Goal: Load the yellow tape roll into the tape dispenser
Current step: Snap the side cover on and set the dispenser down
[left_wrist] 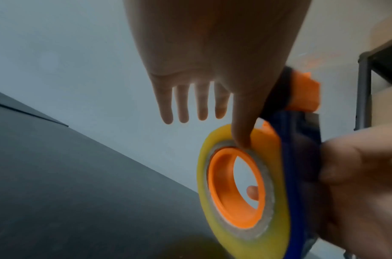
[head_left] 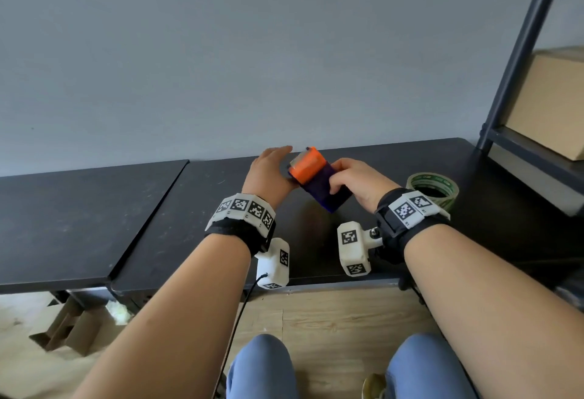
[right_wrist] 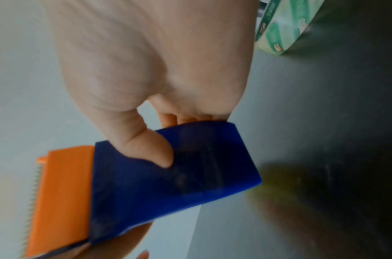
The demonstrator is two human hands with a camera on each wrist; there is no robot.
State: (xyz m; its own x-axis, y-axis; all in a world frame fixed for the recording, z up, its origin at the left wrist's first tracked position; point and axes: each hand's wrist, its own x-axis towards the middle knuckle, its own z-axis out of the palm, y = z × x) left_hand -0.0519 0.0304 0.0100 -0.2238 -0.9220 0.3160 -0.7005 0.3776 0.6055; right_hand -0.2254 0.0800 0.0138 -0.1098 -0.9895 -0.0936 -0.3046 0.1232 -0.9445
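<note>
A blue tape dispenser (head_left: 325,190) with an orange cutter head (right_wrist: 62,192) is held above the black table (head_left: 189,224). My right hand (head_left: 350,177) grips its blue body, thumb (right_wrist: 150,150) on the flat top. In the left wrist view the yellow tape roll (left_wrist: 241,226) sits around the dispenser's orange hub (left_wrist: 214,189). My left hand (head_left: 271,171) is at the roll side. Its thumb (left_wrist: 243,129) presses on the roll's edge, and the four fingers (left_wrist: 183,105) are straight and spread, holding nothing.
A green-printed tape roll (head_left: 434,179) lies flat on the table right of my right wrist. A dark metal rack (head_left: 518,50) with a cardboard box (head_left: 553,104) stands at the far right. A grey wall runs behind the table.
</note>
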